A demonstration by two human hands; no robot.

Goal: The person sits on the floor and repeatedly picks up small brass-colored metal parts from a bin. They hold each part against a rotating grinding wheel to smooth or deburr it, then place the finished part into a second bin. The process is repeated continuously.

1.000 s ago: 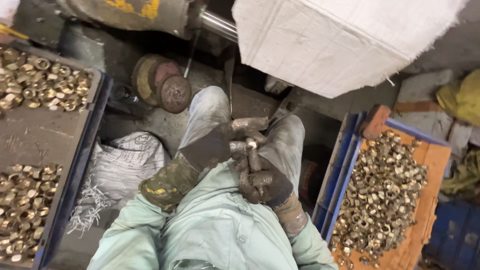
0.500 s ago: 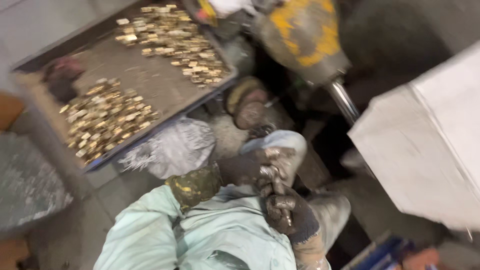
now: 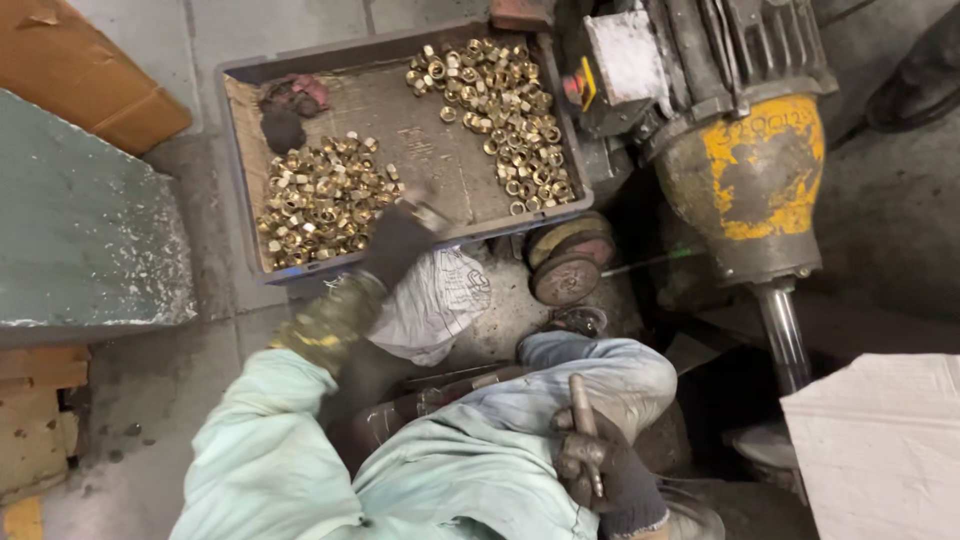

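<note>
My left hand (image 3: 395, 240), in a dark glove, reaches out over the near rim of a grey tray (image 3: 420, 150). A small brass fitting (image 3: 430, 214) shows at its blurred fingertips. The tray holds two heaps of brass nuts: one (image 3: 320, 195) right by the hand, another (image 3: 500, 110) at the far right. My right hand (image 3: 600, 465), also gloved, rests on my knee. It is shut on a thin metal rod (image 3: 580, 400) that points upward.
A yellow-stained motor (image 3: 750, 170) with a steel shaft (image 3: 785, 335) stands at the right. Worn discs (image 3: 565, 265) and a white crumpled bag (image 3: 435, 300) lie below the tray. A white block (image 3: 880, 440) sits low right, a grey-green slab (image 3: 80, 230) left, and cardboard (image 3: 100, 70) top left.
Both hands were together at the rod over my knee. My left hand has since left it and stretched out to the tray; my view swung left toward the tray.
</note>
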